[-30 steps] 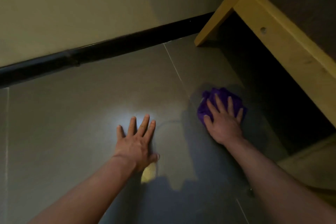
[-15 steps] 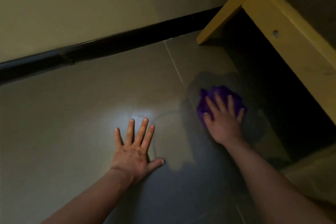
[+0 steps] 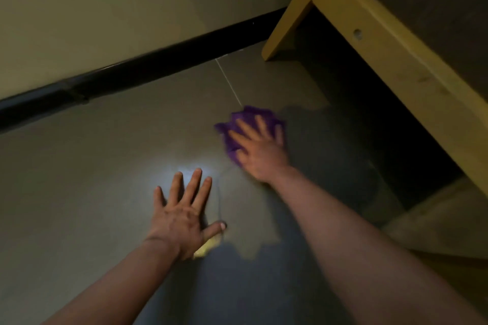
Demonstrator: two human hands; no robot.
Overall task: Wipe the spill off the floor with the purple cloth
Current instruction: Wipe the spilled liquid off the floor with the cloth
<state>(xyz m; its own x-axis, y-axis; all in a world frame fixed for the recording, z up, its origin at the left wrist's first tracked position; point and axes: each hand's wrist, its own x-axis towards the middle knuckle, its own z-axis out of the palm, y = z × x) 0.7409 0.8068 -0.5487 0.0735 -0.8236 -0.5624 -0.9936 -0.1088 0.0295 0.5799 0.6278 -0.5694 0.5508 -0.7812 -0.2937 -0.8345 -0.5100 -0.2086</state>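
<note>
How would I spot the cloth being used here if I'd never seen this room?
Start at the pale wooden frame on the right and follow its leg down to the grey tiled floor. Just left of the dark space under it, beside the tile seam, the right hand presses flat on a crumpled cloth. It is the only purple thing in view.

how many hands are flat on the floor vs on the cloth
2 hands in view. The left hand is spread flat on the bare floor tile; the right hand presses on the purple cloth, nearer the wooden frame.
</note>
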